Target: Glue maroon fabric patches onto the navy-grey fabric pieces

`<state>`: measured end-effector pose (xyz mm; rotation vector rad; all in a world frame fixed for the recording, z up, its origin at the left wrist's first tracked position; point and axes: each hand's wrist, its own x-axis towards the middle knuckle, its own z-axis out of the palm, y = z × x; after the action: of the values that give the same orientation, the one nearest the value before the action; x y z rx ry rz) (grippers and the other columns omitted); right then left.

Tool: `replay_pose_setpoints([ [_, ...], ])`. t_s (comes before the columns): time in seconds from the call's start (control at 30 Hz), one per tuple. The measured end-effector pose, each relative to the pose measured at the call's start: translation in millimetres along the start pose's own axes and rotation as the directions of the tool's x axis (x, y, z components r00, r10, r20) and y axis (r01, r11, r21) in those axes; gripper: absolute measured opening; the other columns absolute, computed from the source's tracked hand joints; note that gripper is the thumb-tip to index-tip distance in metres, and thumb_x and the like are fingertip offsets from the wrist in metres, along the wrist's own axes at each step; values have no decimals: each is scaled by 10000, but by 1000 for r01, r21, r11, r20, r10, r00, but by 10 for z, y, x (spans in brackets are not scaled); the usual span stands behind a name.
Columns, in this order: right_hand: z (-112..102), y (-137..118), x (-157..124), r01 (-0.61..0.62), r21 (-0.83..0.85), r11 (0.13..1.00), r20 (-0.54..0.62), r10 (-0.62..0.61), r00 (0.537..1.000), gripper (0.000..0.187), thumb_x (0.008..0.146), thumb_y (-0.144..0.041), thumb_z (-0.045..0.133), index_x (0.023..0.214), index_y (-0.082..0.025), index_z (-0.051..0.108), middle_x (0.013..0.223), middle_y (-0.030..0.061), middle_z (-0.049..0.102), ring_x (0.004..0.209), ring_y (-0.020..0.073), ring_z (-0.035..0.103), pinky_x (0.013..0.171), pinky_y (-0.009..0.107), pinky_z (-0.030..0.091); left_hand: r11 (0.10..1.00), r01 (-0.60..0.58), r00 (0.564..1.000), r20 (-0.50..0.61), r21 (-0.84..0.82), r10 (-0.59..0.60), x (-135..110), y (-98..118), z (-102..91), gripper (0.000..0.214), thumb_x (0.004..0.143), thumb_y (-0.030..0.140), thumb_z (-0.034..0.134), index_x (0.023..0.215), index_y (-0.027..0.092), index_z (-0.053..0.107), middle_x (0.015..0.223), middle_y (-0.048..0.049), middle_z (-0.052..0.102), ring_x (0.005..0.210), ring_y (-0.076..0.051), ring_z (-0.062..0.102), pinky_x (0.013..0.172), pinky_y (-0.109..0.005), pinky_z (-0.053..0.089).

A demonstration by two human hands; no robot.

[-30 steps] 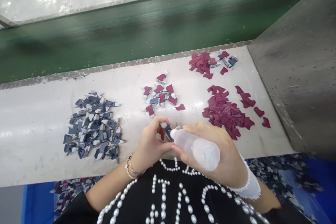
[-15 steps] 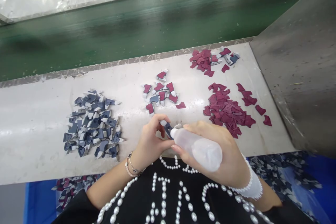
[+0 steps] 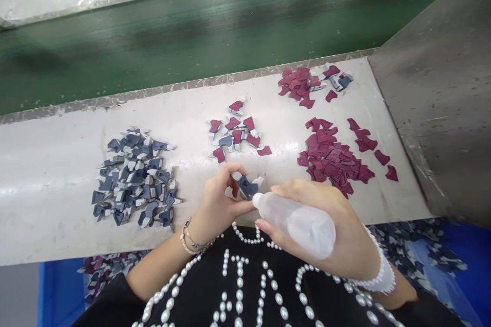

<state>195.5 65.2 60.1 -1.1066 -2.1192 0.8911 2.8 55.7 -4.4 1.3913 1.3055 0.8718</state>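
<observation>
Between the thumb and fingers of my left hand (image 3: 220, 196) is a small navy and grey plastic part (image 3: 246, 185), its hollow side facing up. My right hand (image 3: 337, 230) is wrapped round a translucent white squeeze bottle (image 3: 303, 222), held tilted with its tip close to the part's near edge; whether they touch I cannot tell. Just beyond my hands lies a small group of similar parts topped with maroon pieces (image 3: 237, 136), and one loose maroon piece (image 3: 264, 150) rests beside them.
A heap of navy and grey parts (image 3: 134, 179) covers the left of the white table (image 3: 49, 184). Maroon pieces (image 3: 333, 158) are piled at right, with another pile (image 3: 295, 84) farther back. A green belt (image 3: 172, 46) runs behind; a metal panel (image 3: 441, 92) stands at right. Blue bins (image 3: 57, 291) sit below.
The bottle and my right hand have shifted slightly right and down, away from the part. More of the part's hollow side shows now. My left hand still holds it.
</observation>
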Motion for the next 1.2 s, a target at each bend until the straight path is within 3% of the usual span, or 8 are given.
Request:
replay_pose_setpoints([
  [0.17,-31,1,-40,-31,-16,999,63,32,998,177,869,-341,661,845,-232,523,780,10,675,628,167,648,552,284,483,1000,-9,1000,18,18,8,4,4,-2,456,666,149,809,1002,242,514,814,44,565,603,-81,519,571,-206,461],
  [0.4,-37,-3,-6,-47,-10,999,-5,47,999,244,848,-351,688,762,-232,492,761,-7,668,630,153,654,546,268,486,996,-40,997,73,76,35,-21,32,-13,382,709,189,772,996,251,527,824,39,573,618,-91,518,529,-188,455],
  [0.6,-84,-2,-46,-52,14,999,94,50,994,183,860,-347,672,865,-229,532,721,-28,646,574,133,617,533,262,470,980,-86,996,-7,180,89,-15,49,-35,429,704,184,799,1025,249,522,827,47,581,629,-84,538,598,-203,495],
  [0.83,-101,-4,-59,-80,-24,996,-18,80,997,198,851,-302,694,802,-242,512,751,-24,648,597,131,630,548,256,478,957,-119,989,-54,265,138,-22,45,-37,405,720,243,814,1003,246,524,856,36,596,646,-90,556,602,-200,508],
  [1.03,-82,-11,-52,-77,8,997,64,77,995,171,846,-343,702,859,-237,568,749,-26,659,608,136,638,536,260,474,952,-127,985,-77,279,154,-29,56,-25,433,714,205,818,1019,248,513,820,56,583,614,-71,542,602,-178,500],
  [1.2,-127,5,-15,-120,74,990,-12,121,993,165,849,-296,707,850,-241,551,725,-55,604,536,89,575,504,244,447,958,-128,988,-52,257,146,-28,61,-30,448,704,324,845,997,244,516,836,44,583,638,-81,553,587,-179,502],
])
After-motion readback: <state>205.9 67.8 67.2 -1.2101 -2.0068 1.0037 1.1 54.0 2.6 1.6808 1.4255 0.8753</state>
